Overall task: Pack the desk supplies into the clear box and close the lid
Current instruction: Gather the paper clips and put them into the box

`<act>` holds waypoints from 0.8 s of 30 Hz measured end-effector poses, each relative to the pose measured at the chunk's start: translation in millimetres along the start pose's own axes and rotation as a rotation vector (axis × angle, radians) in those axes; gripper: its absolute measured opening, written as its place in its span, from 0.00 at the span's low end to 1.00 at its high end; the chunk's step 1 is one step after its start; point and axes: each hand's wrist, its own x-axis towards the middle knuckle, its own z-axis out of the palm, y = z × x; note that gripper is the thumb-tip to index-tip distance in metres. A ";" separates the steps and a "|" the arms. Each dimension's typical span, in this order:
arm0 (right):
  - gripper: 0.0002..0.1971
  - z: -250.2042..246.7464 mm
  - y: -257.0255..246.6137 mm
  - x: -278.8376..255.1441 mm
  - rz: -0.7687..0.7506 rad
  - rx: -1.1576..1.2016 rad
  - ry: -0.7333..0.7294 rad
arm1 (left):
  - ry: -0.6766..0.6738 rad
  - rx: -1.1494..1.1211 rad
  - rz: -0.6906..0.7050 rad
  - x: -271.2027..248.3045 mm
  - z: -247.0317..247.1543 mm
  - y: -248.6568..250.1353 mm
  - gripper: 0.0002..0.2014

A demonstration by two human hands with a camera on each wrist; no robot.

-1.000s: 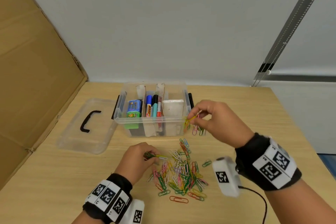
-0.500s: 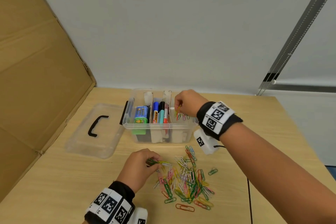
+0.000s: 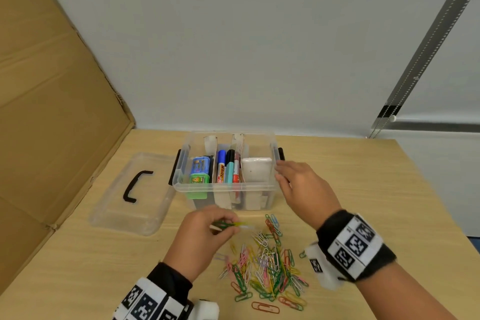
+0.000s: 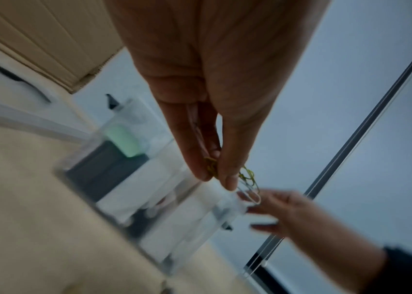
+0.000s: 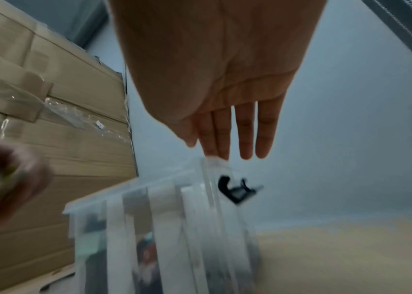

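The clear box [image 3: 181, 187] stands at the table's middle with markers [image 3: 225, 169], a blue-green item [image 3: 199, 170] and a white block [image 3: 255, 169] in its compartments. A heap of coloured paper clips [image 3: 267, 265] lies in front of it. My left hand [image 3: 205, 234] pinches a few paper clips [image 4: 247, 183] between thumb and fingers, just in front of the box. My right hand [image 3: 298, 184] is beside the box's right end, fingers straight and empty [image 5: 235, 137], close to the black latch [image 5: 232, 191]. The lid [image 3: 117, 210] lies to the left.
A large cardboard sheet [image 3: 46, 112] leans along the table's left side. A grey wall rises behind the table. A loose orange clip [image 3: 265, 308] lies near the front edge. Bare wood [image 3: 376, 184] stretches right of the box.
My right hand dropped its clips into the box's right compartment and has drawn back to the box's right side with fingers straight. My left hand has lifted slightly with its clips.
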 end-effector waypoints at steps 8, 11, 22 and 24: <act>0.27 30.7 13.1 -17.5 -0.018 0.101 0.073 | 0.092 0.236 0.172 78.5 -5.2 60.3 0.05; 0.27 32.2 14.2 -18.4 -0.036 0.102 0.080 | -0.028 0.522 0.173 112.6 11.3 54.2 0.08; 0.26 23.0 15.9 -23.6 -0.024 0.247 -0.023 | -0.221 0.649 0.149 128.9 20.5 52.6 0.19; 0.30 21.1 19.6 -32.3 0.044 0.306 -0.022 | -0.066 0.604 0.263 101.1 14.0 51.5 0.17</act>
